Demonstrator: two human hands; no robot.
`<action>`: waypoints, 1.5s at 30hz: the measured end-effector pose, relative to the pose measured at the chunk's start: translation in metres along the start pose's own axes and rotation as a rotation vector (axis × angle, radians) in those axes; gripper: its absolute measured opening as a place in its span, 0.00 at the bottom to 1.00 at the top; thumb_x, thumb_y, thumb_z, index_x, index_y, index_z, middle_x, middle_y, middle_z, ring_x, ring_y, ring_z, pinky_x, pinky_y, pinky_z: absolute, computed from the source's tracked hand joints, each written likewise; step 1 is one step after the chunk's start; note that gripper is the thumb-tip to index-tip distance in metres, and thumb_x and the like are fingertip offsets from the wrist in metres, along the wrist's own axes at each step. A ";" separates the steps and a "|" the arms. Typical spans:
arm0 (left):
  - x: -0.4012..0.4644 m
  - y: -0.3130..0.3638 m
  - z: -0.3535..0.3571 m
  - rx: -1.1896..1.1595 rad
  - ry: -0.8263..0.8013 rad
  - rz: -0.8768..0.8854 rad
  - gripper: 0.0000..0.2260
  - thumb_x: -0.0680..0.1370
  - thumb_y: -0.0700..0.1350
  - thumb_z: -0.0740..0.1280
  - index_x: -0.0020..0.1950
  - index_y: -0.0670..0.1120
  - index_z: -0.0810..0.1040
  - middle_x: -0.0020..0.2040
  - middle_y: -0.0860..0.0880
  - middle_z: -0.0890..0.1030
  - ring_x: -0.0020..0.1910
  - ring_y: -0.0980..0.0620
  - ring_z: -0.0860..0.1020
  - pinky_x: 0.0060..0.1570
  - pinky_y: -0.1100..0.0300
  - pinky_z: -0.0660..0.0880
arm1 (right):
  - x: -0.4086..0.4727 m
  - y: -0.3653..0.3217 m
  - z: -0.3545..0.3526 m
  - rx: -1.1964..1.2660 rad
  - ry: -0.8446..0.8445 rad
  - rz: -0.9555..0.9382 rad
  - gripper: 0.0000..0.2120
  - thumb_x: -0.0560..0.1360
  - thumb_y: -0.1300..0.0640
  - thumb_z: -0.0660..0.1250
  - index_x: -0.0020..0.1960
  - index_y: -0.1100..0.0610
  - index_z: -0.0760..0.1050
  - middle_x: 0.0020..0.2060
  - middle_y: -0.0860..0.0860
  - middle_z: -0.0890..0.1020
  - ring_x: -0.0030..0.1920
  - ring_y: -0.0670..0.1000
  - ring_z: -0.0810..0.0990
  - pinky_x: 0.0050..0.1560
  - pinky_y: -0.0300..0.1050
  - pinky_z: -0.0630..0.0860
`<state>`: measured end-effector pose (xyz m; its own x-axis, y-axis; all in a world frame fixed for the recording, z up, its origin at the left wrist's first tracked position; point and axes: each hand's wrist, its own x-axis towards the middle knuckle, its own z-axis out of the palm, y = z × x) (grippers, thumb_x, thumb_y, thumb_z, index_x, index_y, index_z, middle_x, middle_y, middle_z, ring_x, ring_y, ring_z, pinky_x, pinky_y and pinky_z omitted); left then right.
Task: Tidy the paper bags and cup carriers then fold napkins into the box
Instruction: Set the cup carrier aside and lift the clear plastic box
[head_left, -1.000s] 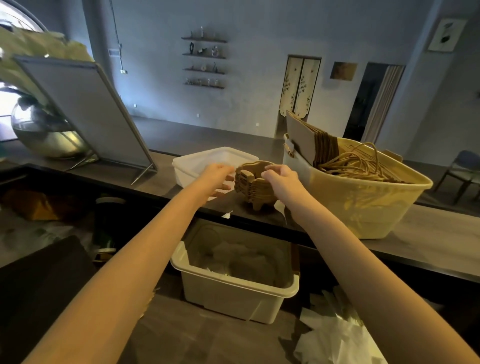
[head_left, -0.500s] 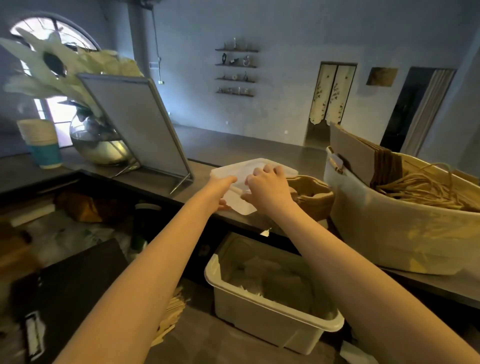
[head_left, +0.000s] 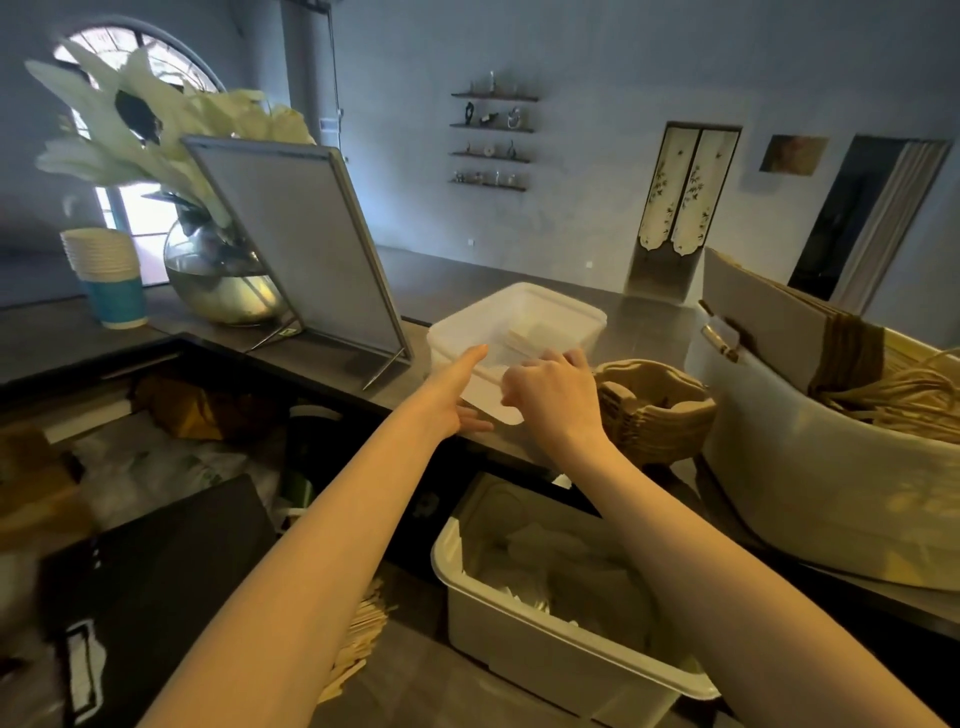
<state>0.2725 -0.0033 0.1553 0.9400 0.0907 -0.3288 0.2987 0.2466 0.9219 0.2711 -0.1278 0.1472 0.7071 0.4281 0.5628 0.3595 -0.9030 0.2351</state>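
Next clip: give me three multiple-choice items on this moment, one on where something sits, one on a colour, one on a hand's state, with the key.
1. Where does the stack of cup carriers sit?
A. Between the white box and the tub of bags
B. On the floor
C. Left of the vase

2. What colour is the lowest cup in the stack on the far left?
A. Red
B. Blue
C. Black

3. How is the left hand?
A. Gripping a bag
B. In a fist
C. Fingers straight, against the box's near side

Key: 1 A, the carriers stand on the counter between the two. 2 B, its wall is blue. 3 C, the fingers lie straight, holding nothing.
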 end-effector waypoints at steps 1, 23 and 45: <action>0.000 0.000 0.000 -0.022 0.019 0.019 0.27 0.75 0.54 0.67 0.70 0.46 0.63 0.55 0.40 0.77 0.42 0.44 0.79 0.36 0.51 0.80 | 0.000 -0.002 -0.003 0.002 0.022 -0.023 0.10 0.77 0.50 0.65 0.54 0.52 0.80 0.52 0.50 0.82 0.58 0.53 0.76 0.62 0.49 0.65; -0.120 0.041 -0.048 0.126 0.096 0.236 0.13 0.77 0.58 0.62 0.57 0.52 0.69 0.50 0.40 0.80 0.43 0.43 0.80 0.33 0.54 0.76 | -0.046 0.053 -0.121 1.027 0.024 0.811 0.26 0.79 0.52 0.56 0.74 0.61 0.59 0.67 0.56 0.70 0.64 0.56 0.70 0.58 0.49 0.67; -0.219 -0.057 -0.003 0.259 0.034 0.268 0.16 0.78 0.58 0.54 0.55 0.50 0.73 0.53 0.43 0.78 0.47 0.45 0.79 0.38 0.55 0.75 | -0.221 0.068 -0.171 1.113 0.174 0.722 0.14 0.78 0.57 0.55 0.35 0.53 0.70 0.32 0.51 0.70 0.35 0.49 0.67 0.39 0.47 0.64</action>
<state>0.0487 -0.0345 0.1741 0.9858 0.1520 -0.0717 0.0789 -0.0417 0.9960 0.0351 -0.2899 0.1740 0.8914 -0.2146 0.3992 0.3011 -0.3779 -0.8755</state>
